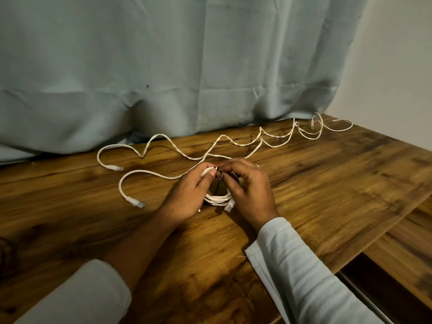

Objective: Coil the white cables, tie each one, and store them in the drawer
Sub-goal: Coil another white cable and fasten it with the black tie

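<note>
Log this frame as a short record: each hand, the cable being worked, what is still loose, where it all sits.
surface: wooden table, curtain behind it
left hand: grips the coiled cable near its top
right hand: pinches a small dark tie at the coil's top
loose cables: uncoiled, twisted together, running along the far side of the table
stage: one coil being tied, the rest not yet coiled
drawer: dark gap under the table edge at lower right; cannot tell if it is the drawer
</note>
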### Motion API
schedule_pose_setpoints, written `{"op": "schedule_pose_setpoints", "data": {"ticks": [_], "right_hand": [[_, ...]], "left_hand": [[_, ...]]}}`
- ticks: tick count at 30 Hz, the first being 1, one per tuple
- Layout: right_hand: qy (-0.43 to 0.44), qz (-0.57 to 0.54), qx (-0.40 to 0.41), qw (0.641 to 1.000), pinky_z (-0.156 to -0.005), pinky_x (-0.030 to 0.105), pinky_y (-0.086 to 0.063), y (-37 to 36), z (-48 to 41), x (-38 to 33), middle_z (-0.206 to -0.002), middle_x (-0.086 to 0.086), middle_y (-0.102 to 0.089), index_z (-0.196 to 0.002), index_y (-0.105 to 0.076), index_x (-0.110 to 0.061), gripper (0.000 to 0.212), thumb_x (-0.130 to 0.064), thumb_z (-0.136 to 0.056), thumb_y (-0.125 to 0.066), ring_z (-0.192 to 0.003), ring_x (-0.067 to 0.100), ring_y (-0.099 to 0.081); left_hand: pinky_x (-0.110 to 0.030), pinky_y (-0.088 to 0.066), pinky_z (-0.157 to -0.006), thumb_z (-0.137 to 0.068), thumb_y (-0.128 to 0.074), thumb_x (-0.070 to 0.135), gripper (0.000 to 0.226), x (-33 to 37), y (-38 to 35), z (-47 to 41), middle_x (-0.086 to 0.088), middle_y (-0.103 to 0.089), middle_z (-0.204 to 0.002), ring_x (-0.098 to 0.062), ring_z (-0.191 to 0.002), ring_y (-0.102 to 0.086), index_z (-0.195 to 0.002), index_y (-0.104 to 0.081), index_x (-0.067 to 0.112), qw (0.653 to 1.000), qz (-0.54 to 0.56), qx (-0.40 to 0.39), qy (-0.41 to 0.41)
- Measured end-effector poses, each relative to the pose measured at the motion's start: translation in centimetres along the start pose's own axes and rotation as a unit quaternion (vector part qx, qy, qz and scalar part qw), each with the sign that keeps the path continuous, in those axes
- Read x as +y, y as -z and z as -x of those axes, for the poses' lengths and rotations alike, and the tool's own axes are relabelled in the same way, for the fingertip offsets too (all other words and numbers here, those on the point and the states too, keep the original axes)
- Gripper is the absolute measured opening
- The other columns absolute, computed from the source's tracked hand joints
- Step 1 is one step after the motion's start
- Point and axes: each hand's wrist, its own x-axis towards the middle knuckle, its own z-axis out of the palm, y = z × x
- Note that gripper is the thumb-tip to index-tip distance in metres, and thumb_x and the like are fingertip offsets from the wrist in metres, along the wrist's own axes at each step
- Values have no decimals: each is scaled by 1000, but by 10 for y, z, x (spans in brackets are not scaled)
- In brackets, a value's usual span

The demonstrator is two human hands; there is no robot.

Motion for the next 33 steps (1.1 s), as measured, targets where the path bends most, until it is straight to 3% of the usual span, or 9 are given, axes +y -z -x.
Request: {"op": "schedule_pose_setpoints", "data": {"ticks": [3,6,9,15,18,21,25,28,33], "right_hand": [[-33,-27,8,999,-79,34,-56,0,0,1,-95,-2,-70,-99,-73,-10,8,-7,-97,-66,-91,9,-66],[-73,-49,15,996,-73,30,-54,-2,1,2,-89,-3,-69,-94,-69,-12,7,-11,-99,-65,-86,10,-66],[-115,-71,37,990,-67,26,-49,-5,1,5,-80,-4,-66,-88,-66,-13,11,-16,-99,-66,-76,8,-62],[-233,-163,30,958,-70,48,-53,-10,-1,8,-79,14,-66,-79,-64,-13,17,-20,-95,-66,-72,27,-58],[-306,-270,35,912,-58,36,-52,-9,-2,5,-71,14,-62,-77,-61,-8,21,-6,-98,-63,-62,23,-58],[-352,-357,10,865,-45,24,-50,-4,-2,5,-66,12,-63,-76,-60,-8,23,-3,-99,-62,-49,18,-58],[-350,-402,-26,846,-47,25,-52,2,-4,9,-71,15,-63,-80,-66,-6,16,-5,-96,-67,-49,20,-58],[-344,-415,-7,842,-50,28,-55,0,-3,7,-78,18,-62,-89,-65,-6,7,-3,-93,-70,-57,23,-60],[-300,-376,19,876,-49,29,-56,1,-3,7,-75,16,-58,-95,-59,-3,9,0,-94,-68,-61,25,-58]], "left_hand": [[-45,-56,-90,-102,-44,50,27,1,-1,2,15,-71,-101,-8,-99,-67,-113,-65,39,1000,-26,-9,-12],[-40,-54,-85,-109,-46,37,18,4,-2,2,16,-67,-97,-5,-94,-64,-115,-63,32,996,-81,-21,-42],[-43,-53,-84,-109,-47,35,21,7,-2,3,6,-70,-100,-12,-93,-65,-117,-63,25,987,-139,-24,-76],[-43,-54,-81,-104,-41,47,30,7,1,5,5,-69,-104,-14,-92,-64,-118,-60,28,970,-211,-40,-111],[-42,-53,-84,-107,-45,39,26,8,2,7,3,-70,-109,-16,-96,-64,-120,-61,23,960,-244,-41,-132],[-43,-52,-84,-106,-44,40,27,9,2,8,3,-70,-110,-17,-98,-64,-121,-61,24,956,-255,-40,-140],[-44,-52,-84,-107,-48,40,21,9,2,11,3,-70,-107,-16,-96,-64,-118,-60,27,965,-233,-32,-114],[-41,-52,-85,-106,-52,39,15,8,3,10,8,-69,-110,-11,-97,-63,-119,-54,31,972,-208,-26,-103],[-40,-52,-84,-106,-54,38,13,6,2,9,10,-69,-109,-9,-97,-64,-117,-52,32,976,-180,-30,-119]]}}
